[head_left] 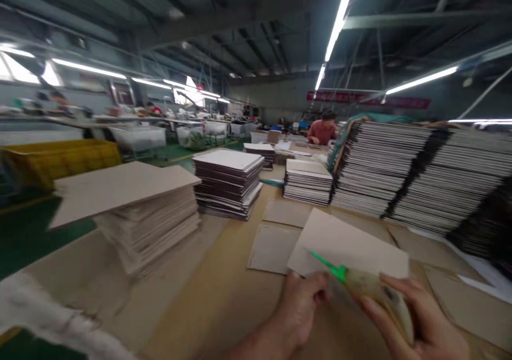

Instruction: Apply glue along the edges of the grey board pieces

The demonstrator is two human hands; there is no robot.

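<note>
While the right hand (416, 317) wraps its fingers closed around a squeeze bottle with a green nozzle (362, 282), the nozzle tip points up and away from the palm, over the near edge of a loose grey card sheet (348, 245). Just beside that grip, the left hand (300, 309) is curled shut with its fingertips at the sheet's near edge; whether it actually pinches the card is hard to tell through the blur. Under and beyond the sheet, more cut cards (276, 245) lie flat on the brown worktable (216, 290). Further out from the hands stand a pale card stack (148, 221), a dark-edged stack (228, 184) and long leaning rows of boards (404, 173); another person in red (322, 130) works far behind. As a judgement: a hard squeeze with the nozzle so close could spill onto the sheet's face or the table, and a loosely held sheet could slide.
</note>
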